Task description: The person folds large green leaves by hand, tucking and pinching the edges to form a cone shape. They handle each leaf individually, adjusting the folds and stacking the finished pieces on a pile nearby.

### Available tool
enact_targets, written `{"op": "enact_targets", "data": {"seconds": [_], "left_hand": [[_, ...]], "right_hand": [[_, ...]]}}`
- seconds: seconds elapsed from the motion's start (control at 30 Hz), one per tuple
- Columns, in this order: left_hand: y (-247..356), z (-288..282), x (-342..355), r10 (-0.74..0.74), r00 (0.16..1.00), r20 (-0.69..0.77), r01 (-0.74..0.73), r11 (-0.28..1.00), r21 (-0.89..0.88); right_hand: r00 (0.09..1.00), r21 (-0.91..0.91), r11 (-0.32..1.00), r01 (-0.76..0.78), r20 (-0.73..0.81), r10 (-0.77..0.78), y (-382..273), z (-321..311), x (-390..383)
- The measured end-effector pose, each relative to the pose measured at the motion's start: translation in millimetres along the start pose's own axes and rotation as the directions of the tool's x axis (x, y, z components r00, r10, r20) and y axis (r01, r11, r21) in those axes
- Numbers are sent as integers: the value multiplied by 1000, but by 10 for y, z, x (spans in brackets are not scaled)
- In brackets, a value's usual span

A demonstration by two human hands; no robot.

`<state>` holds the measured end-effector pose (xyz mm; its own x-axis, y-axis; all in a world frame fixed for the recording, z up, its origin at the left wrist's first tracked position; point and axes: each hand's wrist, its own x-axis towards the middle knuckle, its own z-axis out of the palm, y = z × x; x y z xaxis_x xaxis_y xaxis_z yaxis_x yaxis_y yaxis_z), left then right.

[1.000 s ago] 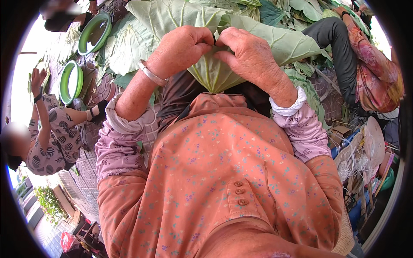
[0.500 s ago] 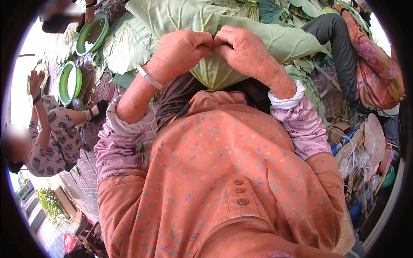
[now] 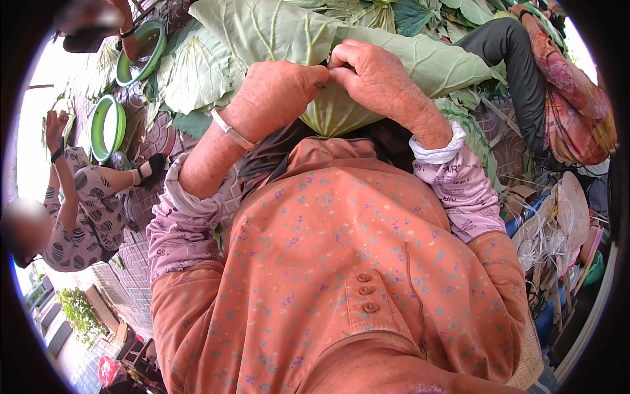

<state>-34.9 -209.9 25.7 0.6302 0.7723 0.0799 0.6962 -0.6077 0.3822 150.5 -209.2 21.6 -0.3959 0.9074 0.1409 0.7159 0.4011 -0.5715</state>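
A large pale-green lotus leaf (image 3: 275,33) with raised veins lies spread over my lap, its veins drawing together near my waist. Two edges of it meet at the middle, where both my hands are. My left hand (image 3: 279,92), a pale band on its wrist, is closed in a pinch over the leaf. A tiny dark bit shows by its thumb, too small to name. My right hand (image 3: 374,75) pinches the leaf's edge between thumb and curled forefinger. The fingertips of both hands nearly touch, and what lies between them is partly hidden.
More lotus leaves (image 3: 197,72) lie ahead and around. Two green basins (image 3: 107,128) stand at the left. One person (image 3: 82,207) sits at left, another (image 3: 571,105) close at right, a third reaches into the far basin. Bags and string (image 3: 548,226) are heaped at right.
My left hand has come down and slightly right, its fingers now lower against the right hand. The right hand has barely moved. At far left, a person's hand has reached down into the basin.
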Motion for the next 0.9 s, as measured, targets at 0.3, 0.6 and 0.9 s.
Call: {"op": "enact_targets", "data": {"seconds": [0.3,0.6,0.9], "left_hand": [[97,103,-73,-11,999,45,4,989,147],[78,10,-59,18,999,-39,-17,999,39],[0,-37,-50,-13,997,-76,15,999,30]], "right_hand": [[1000,50,999,14,-1,-14,14,-16,21],[999,31,998,-47,-16,48,92,-93,71],[998,-20,999,26,55,-25,-203,-56,-153]]}}
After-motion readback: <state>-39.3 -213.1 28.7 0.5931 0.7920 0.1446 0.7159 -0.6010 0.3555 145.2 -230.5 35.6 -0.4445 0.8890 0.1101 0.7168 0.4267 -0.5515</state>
